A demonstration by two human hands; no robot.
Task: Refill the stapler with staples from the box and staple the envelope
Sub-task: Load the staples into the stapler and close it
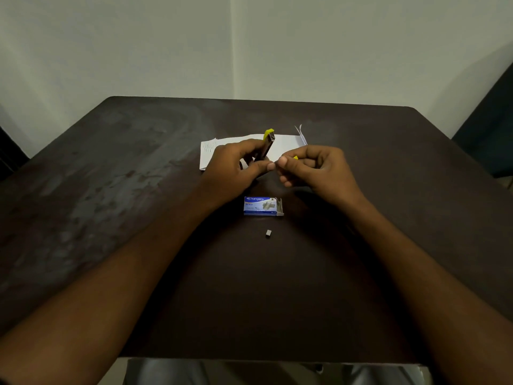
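My left hand [238, 168] grips a small yellow and metal stapler [268, 140], tilted with its nose pointing up and away. My right hand [313, 168] pinches a small yellow-tipped part [295, 158] at the stapler's near end, fingertips almost touching the left thumb. A white envelope [286, 147] lies flat behind both hands, partly hidden by them. The blue staple box [262, 206] lies in front of the hands with its right flap open. A short loose strip of staples [268, 233] rests on the table just nearer than the box.
The dark brown table [111, 190] has rounded far corners and a worn, pale-stained left side. Dark chair shapes stand at the far right [491, 129] and far left edges. Pale walls meet in a corner behind the table.
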